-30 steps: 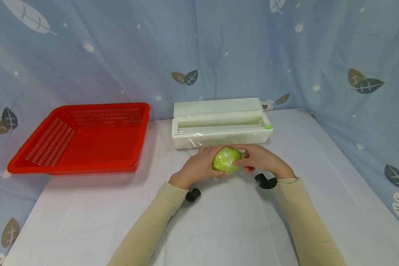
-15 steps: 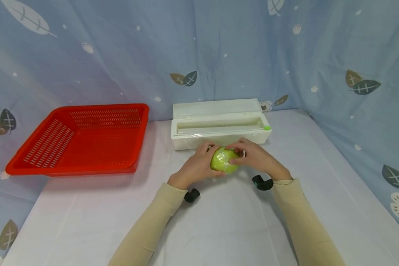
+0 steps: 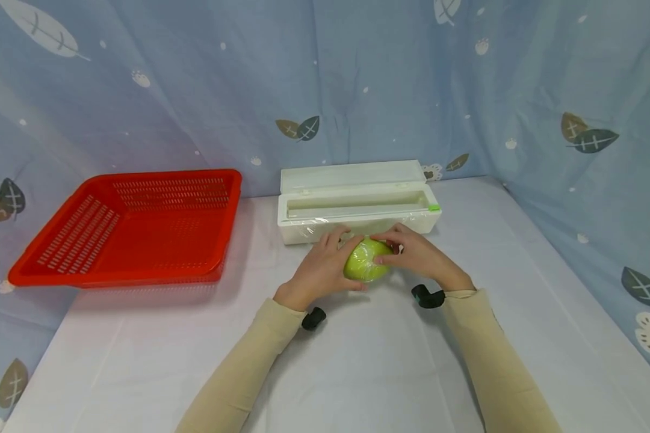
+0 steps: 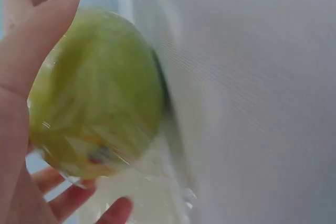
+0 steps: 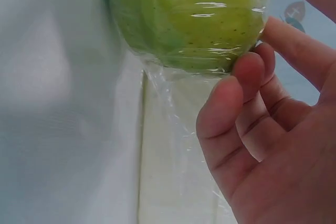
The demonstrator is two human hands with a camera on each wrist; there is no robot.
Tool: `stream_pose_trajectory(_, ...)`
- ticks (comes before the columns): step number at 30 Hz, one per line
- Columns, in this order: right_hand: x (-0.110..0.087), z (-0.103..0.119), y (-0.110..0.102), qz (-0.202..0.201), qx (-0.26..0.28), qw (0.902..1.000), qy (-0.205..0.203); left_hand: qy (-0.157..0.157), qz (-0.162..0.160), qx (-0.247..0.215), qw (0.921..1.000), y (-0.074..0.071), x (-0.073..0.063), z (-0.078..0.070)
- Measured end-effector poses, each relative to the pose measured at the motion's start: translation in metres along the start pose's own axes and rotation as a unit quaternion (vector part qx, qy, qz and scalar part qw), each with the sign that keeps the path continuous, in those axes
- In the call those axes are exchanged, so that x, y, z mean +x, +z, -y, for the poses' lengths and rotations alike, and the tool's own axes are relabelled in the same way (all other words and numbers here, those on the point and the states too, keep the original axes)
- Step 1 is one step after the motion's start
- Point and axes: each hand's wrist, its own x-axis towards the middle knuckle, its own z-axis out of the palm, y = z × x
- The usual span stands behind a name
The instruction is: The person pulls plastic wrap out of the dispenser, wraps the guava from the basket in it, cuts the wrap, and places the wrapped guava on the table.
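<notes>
A yellow-green fruit (image 3: 367, 260) wrapped in clear plastic film sits on the white cloth in front of a long white box. My left hand (image 3: 321, 269) holds its left side, with the thumb and fingers spread around it. From the right, my right hand (image 3: 416, 257) grips the fruit and its film with curled fingers. Glossy creases of the plastic film (image 5: 209, 4) run across the fruit (image 5: 178, 30) in the right wrist view. More film (image 5: 168, 103) stretches from the fruit over the pale box behind. The left wrist view shows the fruit (image 4: 100, 93) beside the left thumb.
Just behind the hands stands the white cling film box (image 3: 357, 225), its lid (image 3: 352, 175) raised and a green tab (image 3: 434, 207) at its right end. A red plastic basket (image 3: 223, 240) is at the back left. Patterned blue cloth (image 3: 195, 90) hangs behind the table.
Both hands have shifted slightly left with the fruit over the second. The left fingers have lifted and spread toward the box. In the last half second little has moved.
</notes>
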Motion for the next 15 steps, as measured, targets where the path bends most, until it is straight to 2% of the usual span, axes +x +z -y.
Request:
stream_pose_trajectory(2,-0.001,0.004,-0.001,0.003,0.011,0.9999,0.008,0.005,-0.015,0.009,0.9998,-0.001,0.001,-0.002)
stream_pose_trajectory(7,0.001,-0.004,0.0,0.004,0.034,0.9991,0.025,0.03,-0.027,0.001,0.9992,-0.001,0.003,-0.005)
stream_pose_trajectory(12,0.002,-0.015,0.002,0.007,0.037,0.9988,0.031,0.034,-0.017,-0.015,0.9992,0.003,0.002,-0.006)
stream_pose_trajectory(15,0.001,-0.019,0.002,0.006,0.037,0.9988,0.032,0.033,-0.009,-0.001,0.9994,0.007,0.003,-0.007)
